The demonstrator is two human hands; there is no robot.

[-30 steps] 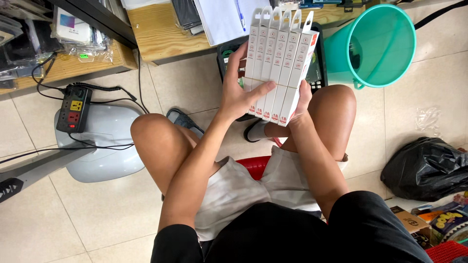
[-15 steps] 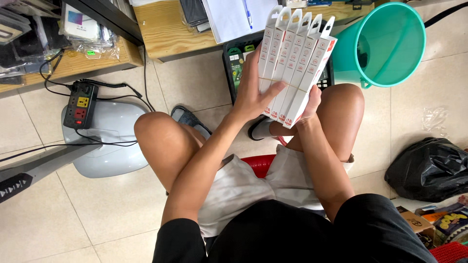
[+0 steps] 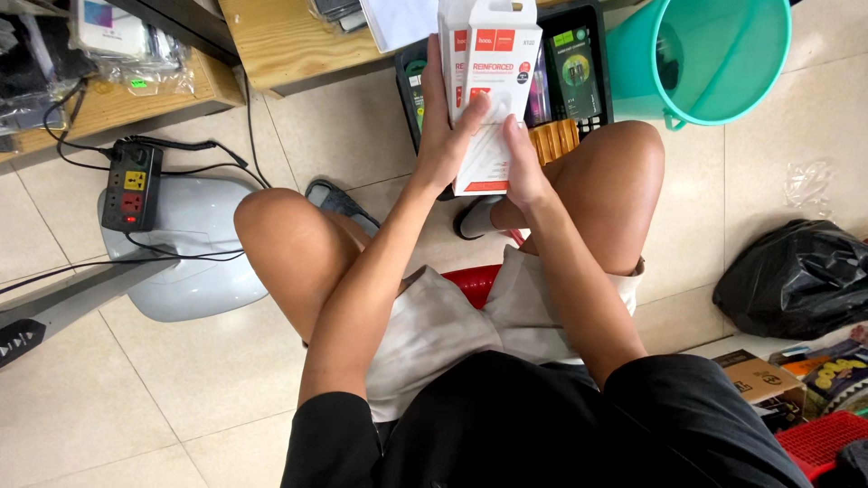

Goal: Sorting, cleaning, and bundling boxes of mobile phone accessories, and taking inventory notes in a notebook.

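Note:
I sit on a low red stool (image 3: pixel 475 282) with my knees apart. Both hands hold a stack of flat white retail boxes (image 3: pixel 493 81) with red trim, upright in front of me above the floor. My left hand (image 3: pixel 445 145) grips the stack's left edge, thumb across the front box. My right hand (image 3: pixel 522 163) holds the lower right side of the front box. Behind the boxes lies a black tray (image 3: pixel 589 45) with packaged items.
A teal bucket (image 3: pixel 714 63) stands at the upper right. A black plastic bag (image 3: pixel 796 280) lies at the right. A power strip (image 3: pixel 131 185) rests on a grey fan base (image 3: pixel 194 262) at the left. Wooden shelves (image 3: pixel 271 45) run along the top. Cartons (image 3: pixel 768 380) sit at the lower right.
The boxes were fanned out side by side in my hands; now they are gathered into a tight stack, front box facing me. The view has shifted slightly.

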